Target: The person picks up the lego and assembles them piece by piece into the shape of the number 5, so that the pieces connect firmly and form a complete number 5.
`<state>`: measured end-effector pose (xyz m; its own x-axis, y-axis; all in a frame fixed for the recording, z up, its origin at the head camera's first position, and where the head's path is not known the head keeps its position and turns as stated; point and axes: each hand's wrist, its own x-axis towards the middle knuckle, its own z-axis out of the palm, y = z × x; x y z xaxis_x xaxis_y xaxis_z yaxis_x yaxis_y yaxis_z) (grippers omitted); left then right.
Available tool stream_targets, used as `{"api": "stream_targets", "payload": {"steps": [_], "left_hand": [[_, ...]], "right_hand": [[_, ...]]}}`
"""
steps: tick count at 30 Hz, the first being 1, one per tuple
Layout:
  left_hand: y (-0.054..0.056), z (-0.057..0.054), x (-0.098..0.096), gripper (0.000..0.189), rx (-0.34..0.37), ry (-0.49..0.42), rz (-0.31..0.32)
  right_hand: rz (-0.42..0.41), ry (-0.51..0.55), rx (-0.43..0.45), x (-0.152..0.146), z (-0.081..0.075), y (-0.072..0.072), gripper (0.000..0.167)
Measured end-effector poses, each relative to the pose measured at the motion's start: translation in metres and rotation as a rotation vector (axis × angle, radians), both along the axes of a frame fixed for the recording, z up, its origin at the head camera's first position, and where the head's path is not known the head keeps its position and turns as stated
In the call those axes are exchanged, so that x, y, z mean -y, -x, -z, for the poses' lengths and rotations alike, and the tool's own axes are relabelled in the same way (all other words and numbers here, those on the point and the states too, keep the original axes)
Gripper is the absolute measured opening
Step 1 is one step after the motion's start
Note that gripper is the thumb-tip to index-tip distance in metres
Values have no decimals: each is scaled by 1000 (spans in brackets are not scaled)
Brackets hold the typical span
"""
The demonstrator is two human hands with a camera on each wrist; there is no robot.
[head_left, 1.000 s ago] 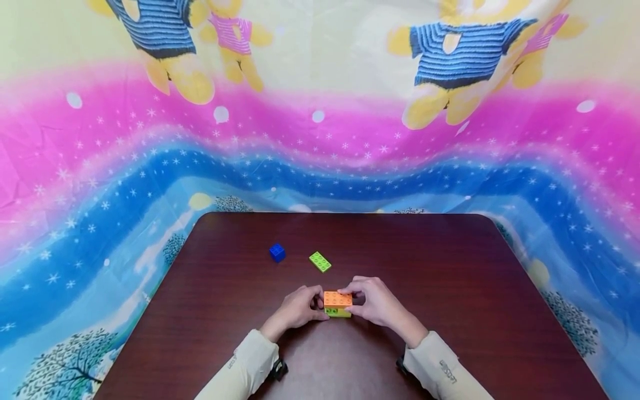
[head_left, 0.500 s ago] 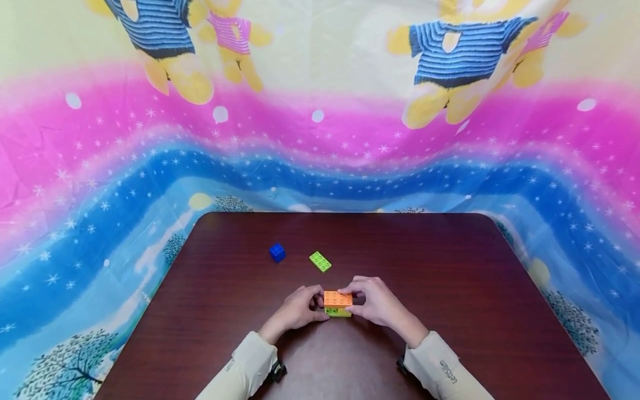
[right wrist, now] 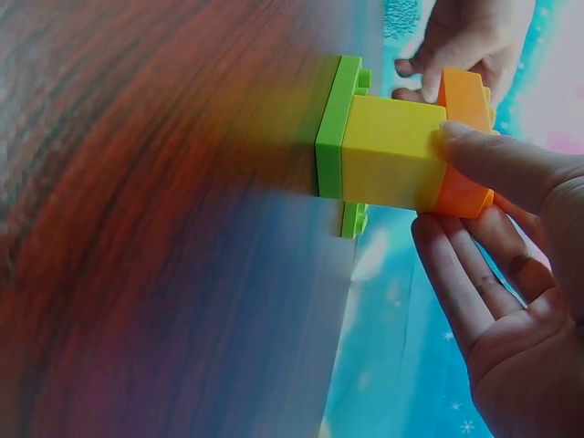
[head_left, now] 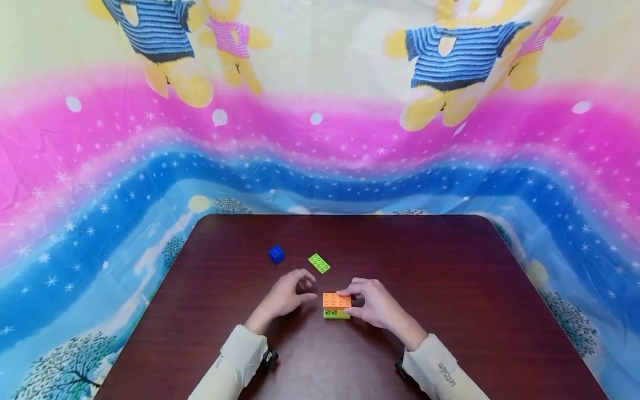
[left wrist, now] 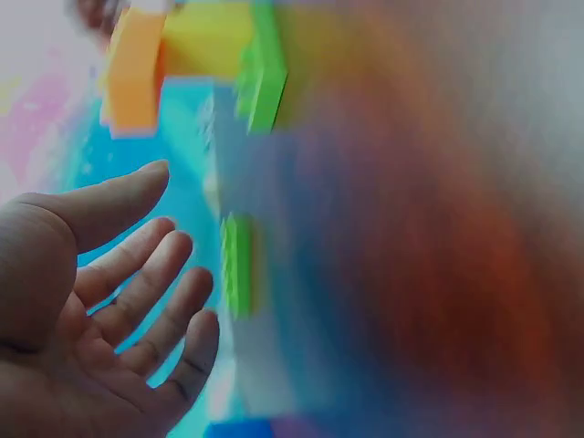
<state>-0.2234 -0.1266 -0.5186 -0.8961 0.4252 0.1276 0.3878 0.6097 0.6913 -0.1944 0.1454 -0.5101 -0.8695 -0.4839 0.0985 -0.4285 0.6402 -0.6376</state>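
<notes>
Head view: a stack of plastic toy bricks [head_left: 336,305] appears to rest on the dark brown wood-grain desk [head_left: 425,250]. Its top is an orange rectangular studded brick [head_left: 334,300], its bottom a lime-green studded base plate [head_left: 336,317]. The right hand [head_left: 374,301] is at the stack's right side. The left hand [head_left: 286,294] is left of the stack, apart from it. Two pieces are loose beyond the stack: a lime-green studded flat plate [head_left: 319,263], slightly left, and a dark blue cube-shaped brick [head_left: 276,254], further left.

Left wrist view: left grip wide, fingers spread, holding nothing. The loose plate is away from the stack; a blue piece is cut off by the frame edge.

Right wrist view: right grip narrow, thumb and fingers pinching the orange brick. A yellow smooth-sided block brick [right wrist: 392,151] is between it and the base plate.

Assessment: three layers are assembled, apparently seated without gaps; full seating cannot be confirmed. The loose plate and blue brick are not joined to the stack.
</notes>
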Motion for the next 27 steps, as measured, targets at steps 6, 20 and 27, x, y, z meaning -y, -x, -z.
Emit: {"api": "stream_targets", "payload": {"steps": [6,20,27], "left_hand": [[23,-9,24,31,-58,-54,-128],[60,10,75,54,-23,-213,-392],[66,17,81,61,171,-340,-409]], "right_hand": [[-6,9,-9,0,2,0,44],[-17,40,6,0,2,3,44],[-15,23,16,0,2,2,44]]}}
